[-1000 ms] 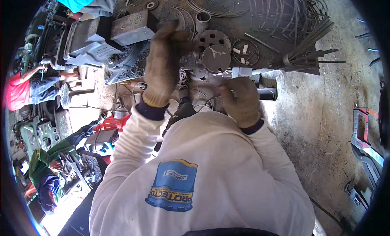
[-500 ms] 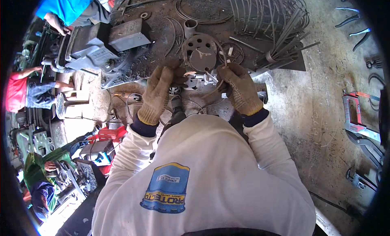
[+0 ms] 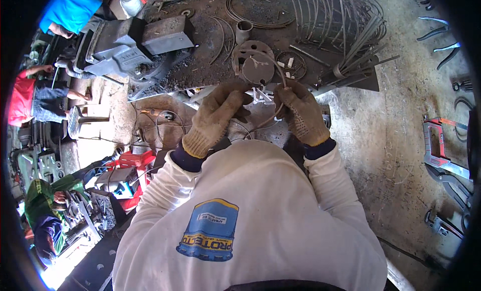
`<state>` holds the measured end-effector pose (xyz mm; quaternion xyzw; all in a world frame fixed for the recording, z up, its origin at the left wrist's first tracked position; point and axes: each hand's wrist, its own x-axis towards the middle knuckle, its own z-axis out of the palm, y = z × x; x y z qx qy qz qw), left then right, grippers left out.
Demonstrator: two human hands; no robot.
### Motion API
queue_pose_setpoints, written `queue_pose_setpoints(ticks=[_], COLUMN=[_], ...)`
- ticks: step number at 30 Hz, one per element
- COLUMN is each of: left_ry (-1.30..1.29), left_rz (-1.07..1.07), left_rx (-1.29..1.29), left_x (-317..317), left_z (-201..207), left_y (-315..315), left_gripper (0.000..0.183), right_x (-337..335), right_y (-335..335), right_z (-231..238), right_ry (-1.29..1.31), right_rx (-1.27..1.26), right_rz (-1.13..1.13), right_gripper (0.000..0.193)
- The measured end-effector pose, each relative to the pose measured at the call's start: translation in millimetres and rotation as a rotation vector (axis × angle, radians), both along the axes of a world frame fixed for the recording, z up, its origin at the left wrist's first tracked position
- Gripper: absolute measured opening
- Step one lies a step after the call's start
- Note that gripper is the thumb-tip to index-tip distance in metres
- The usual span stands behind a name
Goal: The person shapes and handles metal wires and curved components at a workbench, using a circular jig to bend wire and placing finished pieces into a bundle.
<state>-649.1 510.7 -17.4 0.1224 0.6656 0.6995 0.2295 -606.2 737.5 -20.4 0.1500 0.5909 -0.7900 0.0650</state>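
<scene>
My right hand (image 3: 301,113), in a knitted work glove, is closed on a thin curved metal rod (image 3: 282,74). The rod arches over the far part of a round bending jig (image 3: 258,70), and its other end curves down below the hand. On the jig, a flat disc with a small notch sits in front of a plate with holes. My left hand (image 3: 216,115), gloved too, hovers at the near left of the jig. Its fingers are loosely bent and apart, with nothing visible in them. A short upright pipe (image 3: 244,32) stands just behind the jig.
On the dark workbench (image 3: 205,73) lie a bench vise (image 3: 120,50) at left, curved rods (image 3: 250,21), and a ring with small white pieces (image 3: 290,63). Bundled rods (image 3: 345,68) stand at right. Pliers and a hacksaw (image 3: 435,140) hang far right. Other people work at left.
My left hand has moved right, closer to the jig and my right hand. The rod in my right hand now arches across the jig's far part. The whole view has shifted slightly.
</scene>
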Motion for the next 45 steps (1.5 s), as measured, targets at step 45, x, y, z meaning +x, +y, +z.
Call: queue_pose_setpoints(ticks=[45], left_ry=[0.062], left_rz=[0.304], left_rx=[0.277], left_x=[-47.0], left_z=[83.9], left_y=[-74.8], left_gripper=[0.056], right_x=[-103.2], right_y=[-13.9], right_z=[132.3], right_ry=[0.268], right_rx=[0.158], right_rz=[0.485], right_gripper=[0.028])
